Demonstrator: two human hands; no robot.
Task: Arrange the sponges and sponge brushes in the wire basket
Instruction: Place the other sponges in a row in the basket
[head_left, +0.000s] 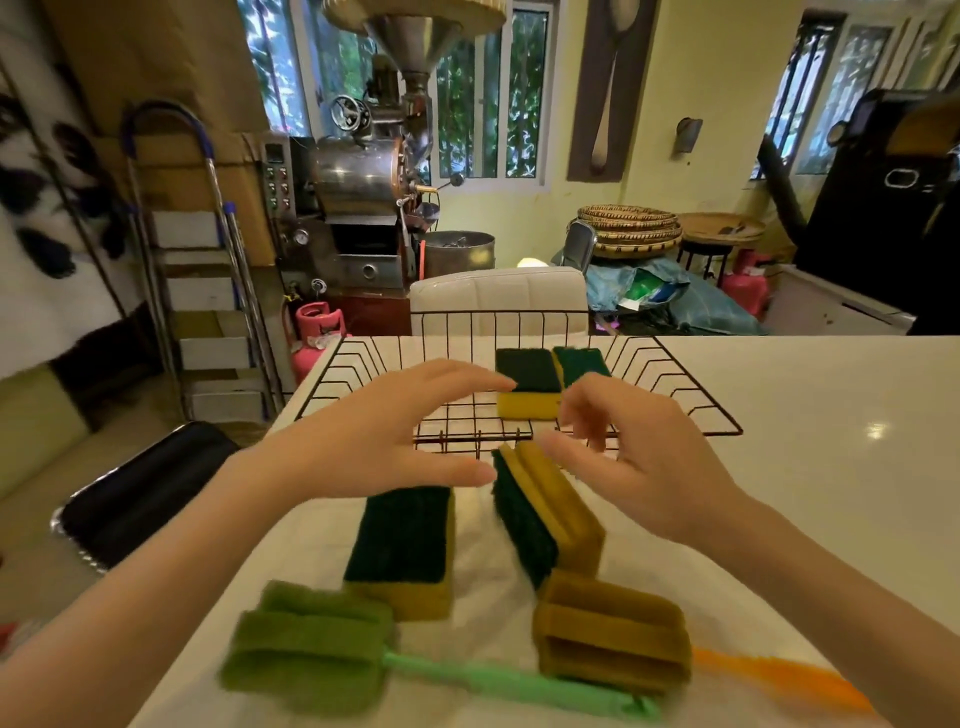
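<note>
**A:** Cluttered room behind you — a metal roasting machine (363, 176), a stepladder (208, 291), woven trays (631, 228) — but your work sits on the pale counter (779, 415). From the head view, the only one you have, the wire basket (691, 395) stands at the counter's far edge with two sponges (527, 382) lying side by side in it, dark scouring faces up.

**B:** And your hands?

**A:** Your left hand (384, 431) hovers spread wide, palm down, holding nothing. Your right hand (644, 457) is loosely open, fingers curled downward, also empty as far as the blur lets me judge. Between them the tilted sponge (550, 504) rests on its edge, just in front of the basket's near rim.

**B:** So what could go wrong?

**A:** That sponge looks unsteady; brush it with a thumb before you close on it and it likely topples. The basket's near rim sits just beside it, so a low lift may snag soft foam on the wires.

**B:** Anything nearer you?

**A:** The flat sponge (402, 545) lies to its left. Close to your body the green sponge brush (311, 649) and the yellow sponge brush (613, 631) lie with handles crossing or at least close; I cannot tell which. Your forearms pass right over them, so a dropped wrist could sweep one off the counter's near edge.
</note>
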